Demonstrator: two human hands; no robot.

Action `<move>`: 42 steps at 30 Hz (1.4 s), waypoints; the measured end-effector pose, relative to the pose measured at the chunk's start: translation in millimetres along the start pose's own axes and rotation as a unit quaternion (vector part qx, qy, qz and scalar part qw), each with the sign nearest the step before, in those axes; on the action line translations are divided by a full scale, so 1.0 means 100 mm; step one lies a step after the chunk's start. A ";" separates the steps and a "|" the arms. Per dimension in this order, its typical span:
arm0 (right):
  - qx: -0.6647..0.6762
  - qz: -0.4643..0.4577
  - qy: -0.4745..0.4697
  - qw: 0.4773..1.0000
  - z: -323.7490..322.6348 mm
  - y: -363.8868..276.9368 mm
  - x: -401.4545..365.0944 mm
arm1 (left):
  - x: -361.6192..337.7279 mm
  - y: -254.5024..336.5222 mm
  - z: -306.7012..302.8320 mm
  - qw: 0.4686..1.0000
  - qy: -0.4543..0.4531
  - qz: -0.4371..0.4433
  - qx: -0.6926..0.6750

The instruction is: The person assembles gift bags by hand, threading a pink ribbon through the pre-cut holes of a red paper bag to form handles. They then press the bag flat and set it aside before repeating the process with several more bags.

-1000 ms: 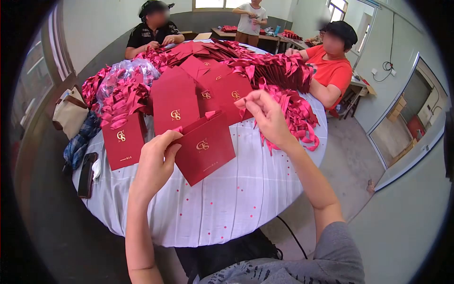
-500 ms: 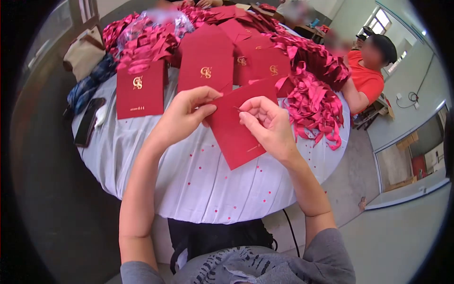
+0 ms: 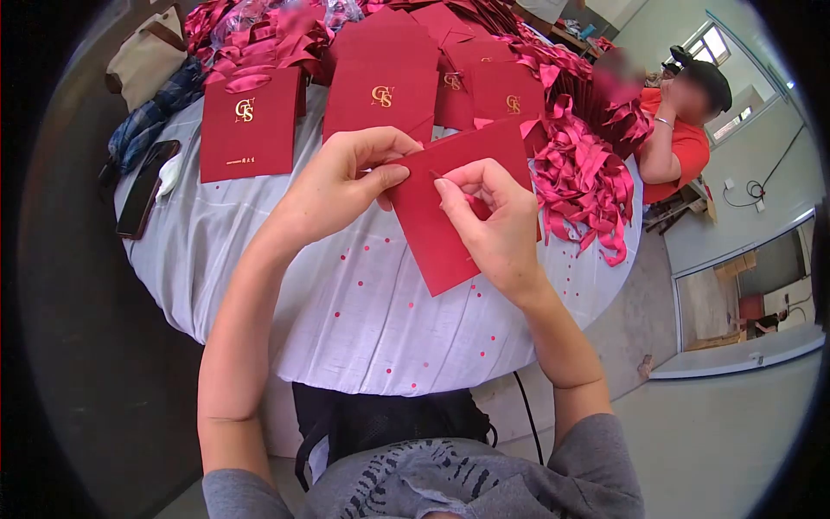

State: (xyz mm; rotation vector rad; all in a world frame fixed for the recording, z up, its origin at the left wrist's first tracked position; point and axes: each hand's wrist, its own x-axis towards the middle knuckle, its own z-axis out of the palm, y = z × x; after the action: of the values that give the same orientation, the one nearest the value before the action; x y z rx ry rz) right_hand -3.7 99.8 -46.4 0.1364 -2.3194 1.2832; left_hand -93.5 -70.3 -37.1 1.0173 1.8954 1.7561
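A red paper gift bag (image 3: 441, 246) is held up tilted above the white-covered table. My left hand (image 3: 350, 177) is closed on its upper left edge, thumb on the near face. My right hand (image 3: 497, 225) is pinched over the bag's near face, fingertips close to the upper part. A tiny dark red bit shows at those fingertips, too small to name. Beyond my left hand stands a red gift bag (image 3: 251, 138) with a gold logo and ribbon handles. More red bags (image 3: 380, 95) stand just behind the held one.
Pink-red ribbons (image 3: 584, 186) lie heaped at the right. Small red paper dots (image 3: 411, 304) are scattered over the white tablecloth (image 3: 346, 355). A phone (image 3: 143, 195) and a beige bag (image 3: 147, 65) are at the left. A person in an orange shirt (image 3: 692, 156) sits at the right.
The camera view has shifted slightly. My right fingertips have moved a little up the bag's face, while my left hand keeps its hold. The person at the right has raised a hand toward the head.
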 end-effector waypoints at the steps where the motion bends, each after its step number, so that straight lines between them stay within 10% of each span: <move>1: 0.014 -0.021 0.026 0.999 0.03 0.02 0.01 | 0.00 0.00 0.02 1.000 0.009 0.010 -0.007; 12: -0.001 -0.038 0.049 0.998 0.00 -0.05 0.01 | -0.05 0.09 0.13 0.998 0.046 0.038 -0.007; 22: -0.056 -0.050 0.063 0.995 -0.18 -0.29 -0.06 | -0.09 0.36 0.42 0.883 0.136 0.291 0.341; 35: 0.247 0.252 -0.104 0.930 -0.34 -0.27 0.00 | -0.11 0.35 0.51 0.860 0.134 0.306 0.386; 42: -0.065 -0.022 0.039 0.997 -0.16 -0.21 -0.07 | -0.11 0.38 0.54 0.844 0.127 0.316 0.413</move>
State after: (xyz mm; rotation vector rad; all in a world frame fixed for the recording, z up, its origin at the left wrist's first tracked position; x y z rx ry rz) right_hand 15.1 100.8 -26.3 0.0907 -2.3128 1.0929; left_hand -38.8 -40.8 -11.3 1.9766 2.8259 1.3523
